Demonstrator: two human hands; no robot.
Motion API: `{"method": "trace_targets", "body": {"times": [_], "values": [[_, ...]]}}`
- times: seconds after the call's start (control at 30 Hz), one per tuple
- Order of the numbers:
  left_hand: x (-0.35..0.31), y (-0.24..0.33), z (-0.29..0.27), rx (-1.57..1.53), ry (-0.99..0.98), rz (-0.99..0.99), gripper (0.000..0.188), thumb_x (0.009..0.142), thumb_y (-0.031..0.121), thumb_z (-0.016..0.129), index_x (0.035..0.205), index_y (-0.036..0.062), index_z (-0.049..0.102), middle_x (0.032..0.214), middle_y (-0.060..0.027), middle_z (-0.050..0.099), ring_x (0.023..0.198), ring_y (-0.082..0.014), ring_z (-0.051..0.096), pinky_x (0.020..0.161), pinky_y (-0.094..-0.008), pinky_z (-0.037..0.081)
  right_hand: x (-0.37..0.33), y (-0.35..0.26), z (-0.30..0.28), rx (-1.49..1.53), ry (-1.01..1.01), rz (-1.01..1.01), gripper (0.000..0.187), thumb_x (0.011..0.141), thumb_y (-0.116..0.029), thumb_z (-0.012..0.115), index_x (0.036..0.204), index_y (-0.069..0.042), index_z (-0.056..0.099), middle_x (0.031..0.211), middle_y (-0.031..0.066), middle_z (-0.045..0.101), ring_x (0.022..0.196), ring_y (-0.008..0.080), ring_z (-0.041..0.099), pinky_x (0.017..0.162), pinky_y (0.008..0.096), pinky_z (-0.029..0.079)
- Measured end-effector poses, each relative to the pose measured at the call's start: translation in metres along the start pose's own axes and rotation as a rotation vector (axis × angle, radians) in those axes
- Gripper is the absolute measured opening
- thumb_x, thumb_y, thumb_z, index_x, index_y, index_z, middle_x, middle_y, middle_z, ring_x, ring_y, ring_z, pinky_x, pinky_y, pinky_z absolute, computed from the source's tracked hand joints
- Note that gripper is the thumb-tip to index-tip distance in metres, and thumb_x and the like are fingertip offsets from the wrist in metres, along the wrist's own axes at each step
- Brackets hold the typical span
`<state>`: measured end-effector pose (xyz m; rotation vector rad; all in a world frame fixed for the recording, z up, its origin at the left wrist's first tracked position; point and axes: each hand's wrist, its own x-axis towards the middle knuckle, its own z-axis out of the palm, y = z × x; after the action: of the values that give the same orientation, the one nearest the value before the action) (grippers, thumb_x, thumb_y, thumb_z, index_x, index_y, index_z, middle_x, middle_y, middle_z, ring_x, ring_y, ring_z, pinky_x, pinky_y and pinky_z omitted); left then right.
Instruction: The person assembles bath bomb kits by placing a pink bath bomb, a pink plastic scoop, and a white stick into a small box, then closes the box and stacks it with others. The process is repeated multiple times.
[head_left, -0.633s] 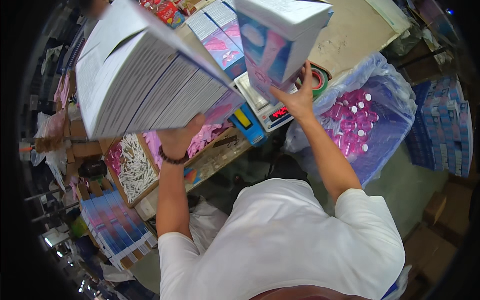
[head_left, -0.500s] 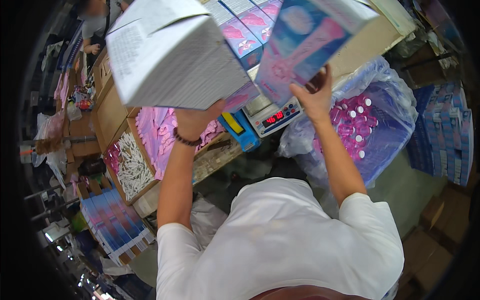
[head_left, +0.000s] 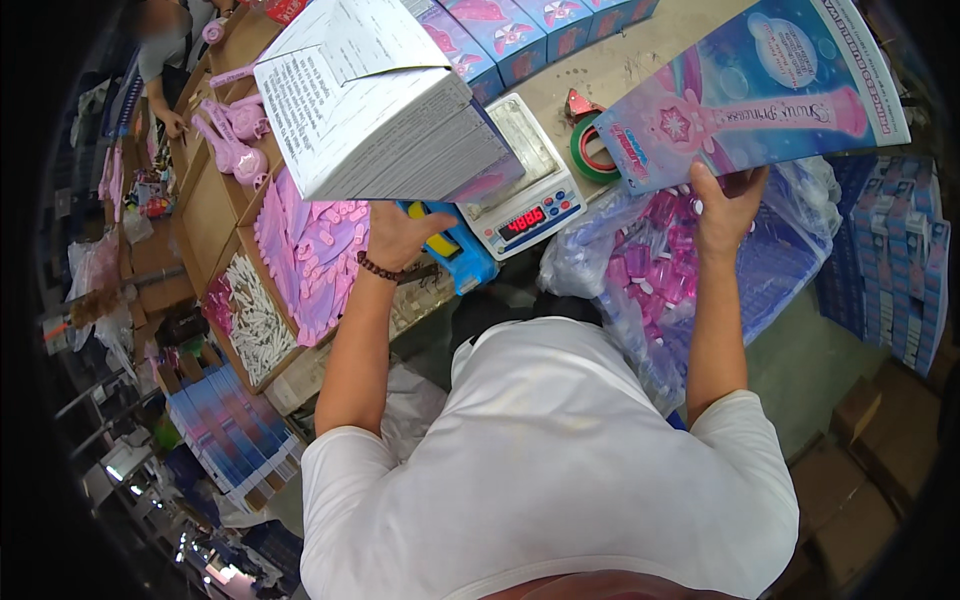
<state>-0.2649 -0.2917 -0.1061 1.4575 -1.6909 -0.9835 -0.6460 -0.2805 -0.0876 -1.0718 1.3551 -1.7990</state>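
Observation:
A tall cardboard box with a white, print-covered face and a closed top leans across the upper left, its far end over the digital scale. At its lower edge is my left hand; its thumb sticks out toward the blue and yellow tape dispenser, and the other fingers are hidden by the box. On the right, my right hand grips a blue and pink toy carton by its lower edge. A pink wand is pictured on that carton, which is lifted over the bag.
Shallow trays of pink wand parts and white sticks lie at left. A plastic-lined container holds pink bottles at right. Cartons stand at the back, near a green tape roll. Another person's hand is far left.
My right hand has swung right with the toy carton, turning its printed front into view. The white-faced box has shifted right, my left thumb now shows spread, and the scale's red digits differ.

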Motion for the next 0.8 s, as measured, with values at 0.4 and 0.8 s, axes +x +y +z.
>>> {"method": "trace_targets", "body": {"times": [0.4, 0.8], "values": [[-0.004, -0.052, 0.006, -0.190, -0.025, -0.038, 0.144, 0.045, 0.025, 0.095, 0.148, 0.0010, -0.002, 0.145, -0.0195, 0.025, 0.133, -0.0303, 0.031, 0.111, -0.0379, 0.026, -0.016, -0.012, 0.029, -0.039, -0.002, -0.023, 0.088, 0.070, -0.002, 0.078, 0.142, -0.005, 0.028, 0.131, 0.0115, 0.047, 0.122, 0.0221, 0.047, 0.102, 0.0359, 0.038], [0.030, -0.044, 0.035, -0.111, 0.096, 0.475, 0.144, 0.050, 0.050, 0.089, 0.148, -0.0023, -0.002, 0.152, -0.0276, 0.009, 0.142, -0.0415, 0.015, 0.116, -0.0443, 0.017, -0.028, -0.014, 0.053, -0.226, 0.071, -0.013, 0.077, 0.074, 0.006, 0.070, 0.140, 0.001, 0.031, 0.131, 0.0130, 0.048, 0.117, 0.0224, 0.049, 0.102, 0.0354, 0.037]]}}
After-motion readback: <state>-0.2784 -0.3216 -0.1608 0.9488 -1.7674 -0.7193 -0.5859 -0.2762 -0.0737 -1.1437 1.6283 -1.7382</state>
